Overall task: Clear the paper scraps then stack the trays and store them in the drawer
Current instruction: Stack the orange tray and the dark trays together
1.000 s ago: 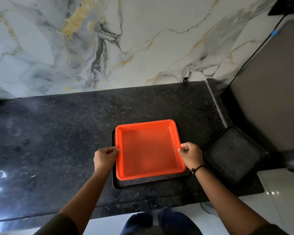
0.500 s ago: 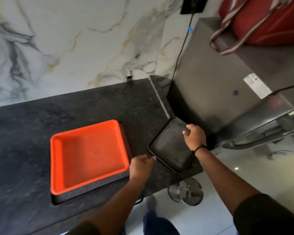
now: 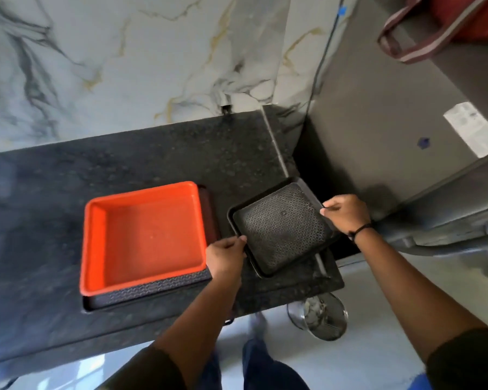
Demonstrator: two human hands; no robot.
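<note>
An orange tray (image 3: 147, 237) sits nested in a black patterned tray (image 3: 158, 288) on the dark counter (image 3: 40, 220). To its right lies a second black tray (image 3: 282, 229), turned at an angle near the counter's right end. My left hand (image 3: 226, 256) grips that tray's near-left edge. My right hand (image 3: 344, 213) holds its far-right edge. The tray looks slightly raised off the counter at its right side. No paper scraps show on the counter.
A grey appliance (image 3: 378, 122) stands right of the counter, with a red bag (image 3: 462, 21) on top and a cable (image 3: 321, 60) behind it. A steel bin (image 3: 319, 316) with crumpled scraps stands on the floor below the counter's right end. A marble wall rises behind.
Both hands left the orange tray and moved right. They have closed on the black tray, which has shifted a little toward the orange stack. The view has swung right.
</note>
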